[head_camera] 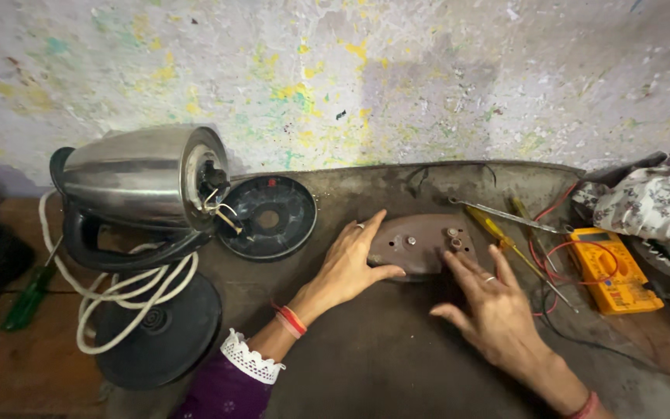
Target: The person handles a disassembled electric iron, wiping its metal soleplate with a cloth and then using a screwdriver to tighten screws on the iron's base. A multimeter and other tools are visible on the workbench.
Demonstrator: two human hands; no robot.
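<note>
**Bench contents: brown plate under two hands**

- Brown metal plate [420,244]: flat on the dark work surface [366,349], centre, small studs on top.
- Left hand [348,264]: open, fingers extended, resting on the plate's left edge; grips nothing.
- Right hand [490,302]: open, fingers spread, tips touching the plate's right edge; grips nothing.
- Steel kettle [145,178]: lying on its side, left, wires exposed at its base.
- Round black cover [267,217]: just beside the kettle.
- White cord [129,299]: coiled over the black base [160,334].
- Yellow multimeter [610,270]: right, near a yellow-handled screwdriver [498,233].
</note>
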